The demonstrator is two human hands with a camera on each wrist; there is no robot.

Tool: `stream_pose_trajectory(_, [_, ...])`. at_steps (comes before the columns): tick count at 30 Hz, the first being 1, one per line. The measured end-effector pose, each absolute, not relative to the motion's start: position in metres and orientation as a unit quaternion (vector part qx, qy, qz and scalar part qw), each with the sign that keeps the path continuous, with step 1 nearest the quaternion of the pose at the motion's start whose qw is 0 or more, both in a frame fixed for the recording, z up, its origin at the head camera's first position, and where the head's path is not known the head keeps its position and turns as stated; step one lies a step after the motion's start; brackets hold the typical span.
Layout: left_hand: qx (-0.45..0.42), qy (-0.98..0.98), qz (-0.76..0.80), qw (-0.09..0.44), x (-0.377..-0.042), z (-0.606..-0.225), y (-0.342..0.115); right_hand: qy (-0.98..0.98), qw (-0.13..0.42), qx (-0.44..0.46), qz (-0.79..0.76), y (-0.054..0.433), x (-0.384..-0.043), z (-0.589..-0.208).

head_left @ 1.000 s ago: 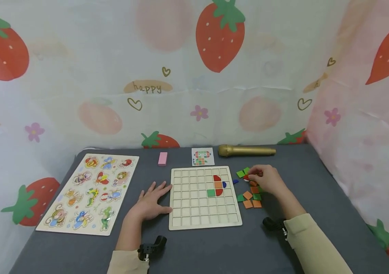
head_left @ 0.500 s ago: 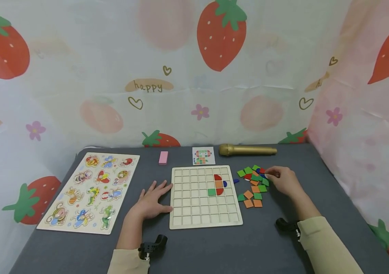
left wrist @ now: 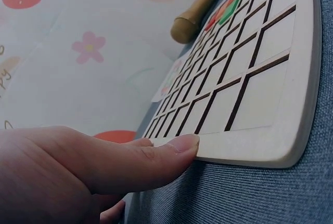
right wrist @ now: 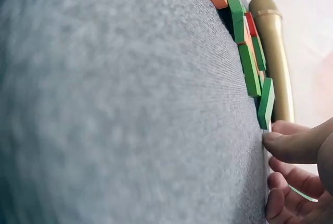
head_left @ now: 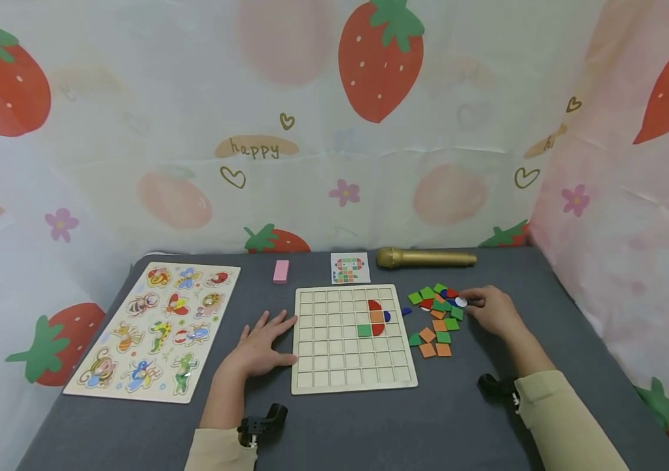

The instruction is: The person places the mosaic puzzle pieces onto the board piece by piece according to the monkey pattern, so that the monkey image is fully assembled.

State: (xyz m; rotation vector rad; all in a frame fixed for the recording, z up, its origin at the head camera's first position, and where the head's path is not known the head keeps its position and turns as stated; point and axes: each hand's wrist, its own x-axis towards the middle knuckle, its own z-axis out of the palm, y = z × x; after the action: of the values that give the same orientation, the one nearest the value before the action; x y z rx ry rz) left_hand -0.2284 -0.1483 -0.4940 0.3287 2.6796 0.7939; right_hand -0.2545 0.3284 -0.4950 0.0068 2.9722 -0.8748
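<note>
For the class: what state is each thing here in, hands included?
Grid board: flat, five pieces set in, mostly unfilled
Loose pieces: scattered, some overlapping
Left hand: spread, thumb touching grid board
Right hand: at a white disc; grip unclear
Animal board: flat, pictures up
Card: pattern side up
Gold microphone: lying on its side
Pink block: lying, untouched

I can't tell from here whether the right hand (head_left: 494, 313) grips the white disc (head_left: 460, 302); details on the far card (head_left: 350, 268) are too small.
</note>
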Motion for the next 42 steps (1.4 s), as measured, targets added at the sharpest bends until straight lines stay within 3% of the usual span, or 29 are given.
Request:
stream_pose_trajectory(12, [0.115,0.938,0.28,0.167,-0.231,-0.495,-0.149,0.973,-0.015,-0.012,-0.232,0.322,-0.257,-0.493])
stream_pose_trajectory(18, [0.113,0.939,0.279,0.167,-0.232,-0.496,-0.148,0.961,-0.047,0.029,-0.27,0.314,-0.26,-0.484])
stream_pose_trajectory(42, [0.117,0.936,0.288,0.163,-0.229,-0.495,-0.15,0.919,0.026,-0.029,-0.393,0.232,-0.262,-0.464])
